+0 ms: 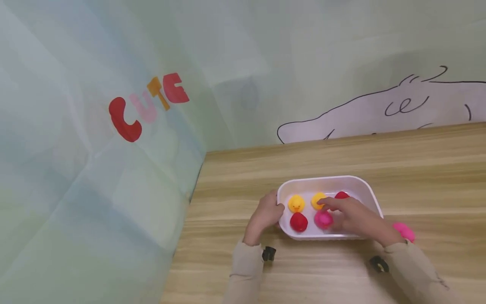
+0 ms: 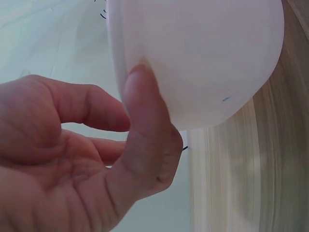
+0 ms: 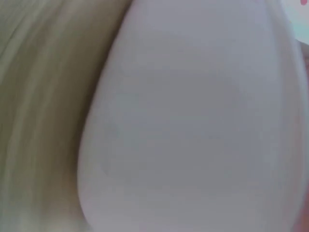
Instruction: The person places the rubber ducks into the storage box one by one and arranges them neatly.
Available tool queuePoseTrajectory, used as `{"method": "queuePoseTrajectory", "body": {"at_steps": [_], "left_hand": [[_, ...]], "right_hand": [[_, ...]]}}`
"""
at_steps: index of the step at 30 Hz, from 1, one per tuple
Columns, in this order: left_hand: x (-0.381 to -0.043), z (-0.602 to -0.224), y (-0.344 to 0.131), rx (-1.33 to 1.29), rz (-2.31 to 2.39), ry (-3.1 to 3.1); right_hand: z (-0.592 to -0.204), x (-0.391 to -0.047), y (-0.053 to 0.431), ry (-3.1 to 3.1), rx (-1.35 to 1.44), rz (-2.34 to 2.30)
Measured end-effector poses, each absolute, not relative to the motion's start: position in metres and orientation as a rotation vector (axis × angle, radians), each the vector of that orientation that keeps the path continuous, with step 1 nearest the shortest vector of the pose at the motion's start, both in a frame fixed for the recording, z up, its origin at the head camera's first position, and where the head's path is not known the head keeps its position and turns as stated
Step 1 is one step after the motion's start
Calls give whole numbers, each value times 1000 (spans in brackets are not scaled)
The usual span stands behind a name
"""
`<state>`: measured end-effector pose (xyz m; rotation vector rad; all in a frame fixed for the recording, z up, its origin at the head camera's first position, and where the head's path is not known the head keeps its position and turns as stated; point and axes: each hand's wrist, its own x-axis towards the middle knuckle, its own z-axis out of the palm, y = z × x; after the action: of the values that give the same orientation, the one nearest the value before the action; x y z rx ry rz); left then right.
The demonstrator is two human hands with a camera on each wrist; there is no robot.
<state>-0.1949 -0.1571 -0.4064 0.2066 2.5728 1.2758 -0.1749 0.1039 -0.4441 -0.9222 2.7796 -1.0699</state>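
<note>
A white plastic tray (image 1: 303,233) sits on the table, and my left hand (image 1: 267,212) grips its left rim. In the left wrist view the thumb (image 2: 145,96) presses the tray's outer side while the fingers curl by the rim. My right hand (image 1: 351,215) is over the tray's right part, its fingers spread near a pink toy (image 1: 322,220) and a yellow toy duck (image 1: 317,201). Another yellow duck (image 1: 296,204), a red toy (image 1: 299,222) and a second red toy (image 1: 341,195) lie inside. The right wrist view is filled by the tray's outside wall (image 3: 193,121).
Another pink toy (image 1: 404,232) lies on the wooden table (image 1: 235,181) to the right of the tray, partly behind the right forearm. Dark clips (image 1: 268,253) show beside the sleeves. Printed cloth walls (image 1: 152,177) stand at the left and back.
</note>
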Motion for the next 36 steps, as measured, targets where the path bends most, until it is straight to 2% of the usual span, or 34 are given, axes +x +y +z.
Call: {"method": "queuePoseTrajectory", "body": {"at_steps": [11,16,21,31,36], "left_hand": [[-196,-412,-161,251,1279,2572],[-197,-414,-161,261,1284,2567],[-199,-413,-160,265,1281,2562],[-196,-413,-164,271,1324,2527],[-200,-411,-164,303,1319,2523]], "right_hand": [[-432,-154,131,2727,-806,-1297],[-420,-147,150,2764,-668,-1288],[-414,-142,176,2873,-664,-1249],[-432,-127,225,3034,-746,-1262],[-442,-123,236,2994,-661,-1274]]}}
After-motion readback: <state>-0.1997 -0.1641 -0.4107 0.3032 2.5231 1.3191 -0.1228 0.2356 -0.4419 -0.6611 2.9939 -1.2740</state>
